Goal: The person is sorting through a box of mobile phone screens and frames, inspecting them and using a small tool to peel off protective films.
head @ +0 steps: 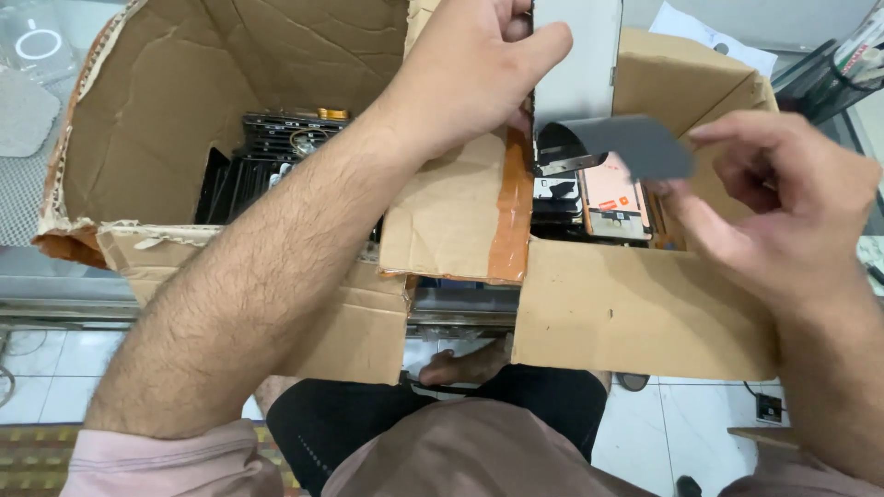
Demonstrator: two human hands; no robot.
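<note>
A flat white panel (575, 64) is gripped upright by the left hand (470, 69) above an open cardboard box (635, 313), while a dark film (635, 145), curling off the panel's lower edge, is pinched between the fingers of the right hand (783, 212). Phone screens (615, 198) are stacked inside the box.

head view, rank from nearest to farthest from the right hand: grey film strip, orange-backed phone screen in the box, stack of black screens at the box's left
1. grey film strip, pinched in the right hand
2. orange-backed phone screen, just left of that hand, inside the box
3. stack of black screens, far left of the box, beyond the left forearm
</note>
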